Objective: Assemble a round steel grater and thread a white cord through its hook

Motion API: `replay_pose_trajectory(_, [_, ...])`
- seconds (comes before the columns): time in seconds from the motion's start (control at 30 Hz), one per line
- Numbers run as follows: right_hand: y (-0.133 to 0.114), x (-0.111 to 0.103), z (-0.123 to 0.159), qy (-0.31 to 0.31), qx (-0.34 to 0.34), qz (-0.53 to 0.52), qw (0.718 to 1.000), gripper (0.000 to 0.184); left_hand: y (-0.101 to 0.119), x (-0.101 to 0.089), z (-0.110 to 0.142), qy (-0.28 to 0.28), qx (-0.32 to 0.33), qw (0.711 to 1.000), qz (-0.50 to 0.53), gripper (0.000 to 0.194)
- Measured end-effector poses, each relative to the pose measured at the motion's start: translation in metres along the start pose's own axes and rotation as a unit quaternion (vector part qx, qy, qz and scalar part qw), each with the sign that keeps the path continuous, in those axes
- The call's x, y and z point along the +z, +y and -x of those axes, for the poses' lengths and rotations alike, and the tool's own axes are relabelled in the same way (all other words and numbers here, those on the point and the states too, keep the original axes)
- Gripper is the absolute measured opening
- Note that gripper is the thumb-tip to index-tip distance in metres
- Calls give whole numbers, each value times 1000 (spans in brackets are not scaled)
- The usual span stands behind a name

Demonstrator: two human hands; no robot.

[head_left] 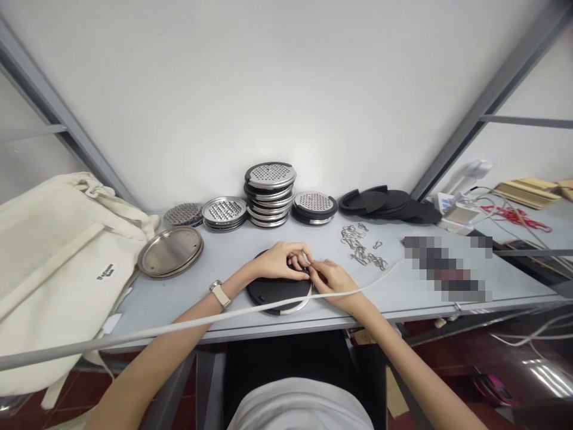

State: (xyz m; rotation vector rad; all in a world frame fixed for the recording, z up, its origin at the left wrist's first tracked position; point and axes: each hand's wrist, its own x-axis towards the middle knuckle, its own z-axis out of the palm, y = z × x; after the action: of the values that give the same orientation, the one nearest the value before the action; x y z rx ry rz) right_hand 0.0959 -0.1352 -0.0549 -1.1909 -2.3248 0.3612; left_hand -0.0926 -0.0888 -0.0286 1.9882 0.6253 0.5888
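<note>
A round black disc (280, 292) with a silvery metal rim showing along its lower right edge lies on the table in front of me. My left hand (284, 261) rests over its upper part, fingers curled in and thumb toward the right edge. At that same edge my right hand (333, 282) pinches close against the left fingertips. Whatever small piece sits between the fingers is mostly hidden. To the right lies a loose pile of small metal snap clips (356, 243).
Behind stand a tall stack of round graters with black holders (271, 194), a shorter stack (314, 206) and bare grater discs (224, 212). Metal plates (170, 251) lie left, black discs (385, 203) right. A white cable (188, 322) crosses in front; a cream bag (62, 269) hangs left.
</note>
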Motion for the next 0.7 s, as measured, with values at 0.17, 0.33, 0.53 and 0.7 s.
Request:
replay_pose_trajectory(0.17, [-1,-1,1,-2,8,11,1000,20,1,-1,0,1,-1,1000,-3,33])
replay_pose_trajectory(0.33, [-2,-3,1,-5,12,12,1000,18,2,-1,0,0,-8,1000,-8,35])
replay_pose_trajectory(0.53, [-3,-3,2,-2,13,9,1000,17,2,-1,0,0,-15,1000,1,35])
replay_pose_trajectory(0.7, [-2,-2,3,-11,9,16,1000,9,2,-1,0,1,-8,1000,8,36])
